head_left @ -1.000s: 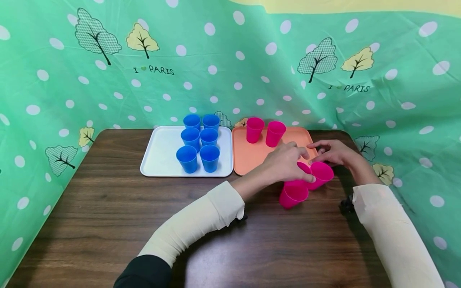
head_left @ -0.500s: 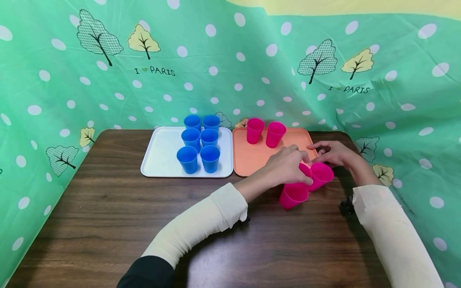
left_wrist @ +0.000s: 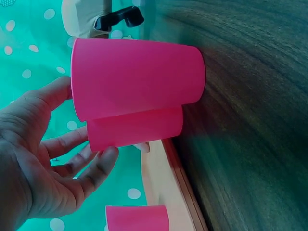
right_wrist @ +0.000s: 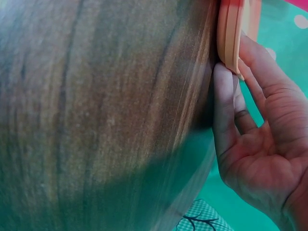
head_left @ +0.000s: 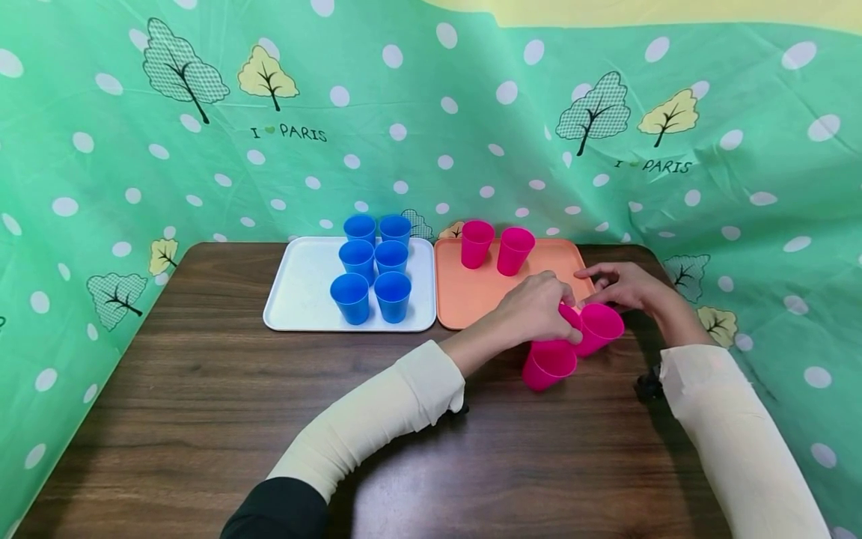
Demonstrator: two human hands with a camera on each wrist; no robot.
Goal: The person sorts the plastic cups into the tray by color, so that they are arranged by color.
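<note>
My left hand [head_left: 539, 307] grips a pink cup [head_left: 569, 315] between thumb and fingers, just off the orange tray's front edge; the hand hides most of it. Close around it stand two more pink cups, a front cup [head_left: 549, 365] and a right cup [head_left: 601, 328]. In the left wrist view the nearest cup [left_wrist: 137, 79] overlaps a second cup [left_wrist: 137, 129], which the fingers touch. My right hand [head_left: 622, 287] pinches the orange tray [head_left: 465, 296] at its right front corner, with the tray edge [right_wrist: 229, 38] between thumb and fingers in the right wrist view.
Two pink cups, a left one [head_left: 477, 245] and a right one [head_left: 515, 251], stand at the orange tray's back. To its left, a white tray [head_left: 296, 292] bears several blue cups [head_left: 393, 297]. A green patterned cloth [head_left: 431, 112] hangs behind the wooden table [head_left: 269, 419].
The left hand's fingers have closed in on the pink cup and the hand has shifted very slightly. The right hand and the other cups stay where they were.
</note>
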